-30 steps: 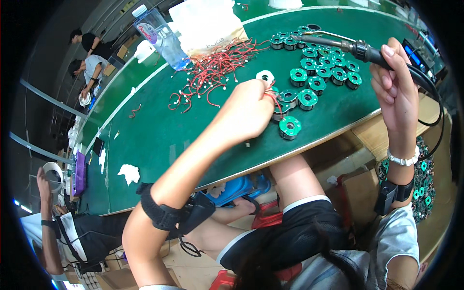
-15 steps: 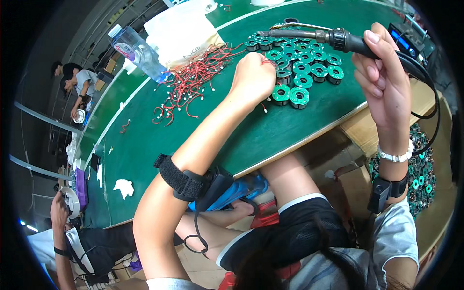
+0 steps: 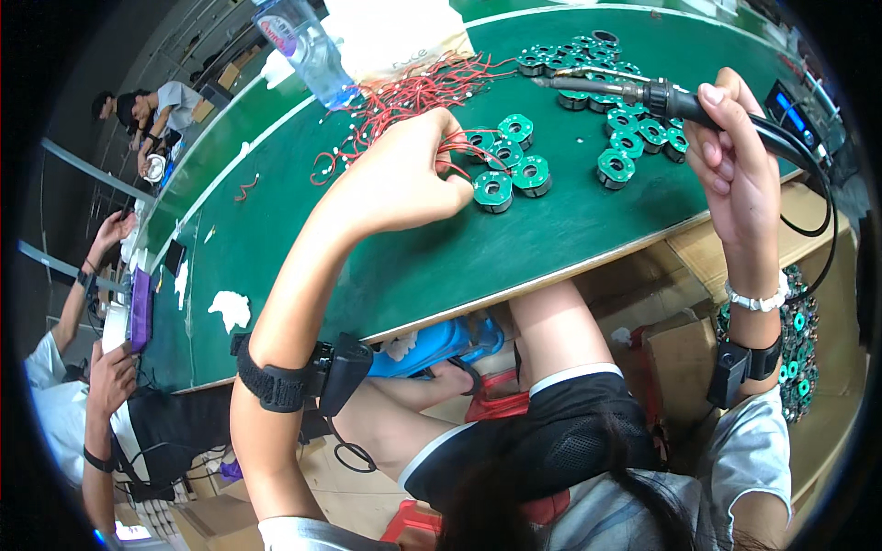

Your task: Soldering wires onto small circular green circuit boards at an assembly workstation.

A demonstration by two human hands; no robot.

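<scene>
My right hand is closed round the black handle of a soldering iron, raised over the right of the table with its tip pointing left. A thin metal tube runs along its top. My left hand has curled fingers, with red wires running out of them; the fingertips are partly hidden. Just right of it stand several round coil parts with green circuit boards, red wires trailing across them. A larger group of the same parts stands farther right, beneath and beyond the iron.
A heap of red wires with white connectors lies beyond my left hand, beside a plastic bottle and a white bag. A blue-lit station stands far right. Below it, a box holds many parts. Co-workers are at left.
My left hand has moved left and nearer, and several green-topped parts now stand apart from the larger group. My right hand still holds the iron raised. The view has shifted slightly.
</scene>
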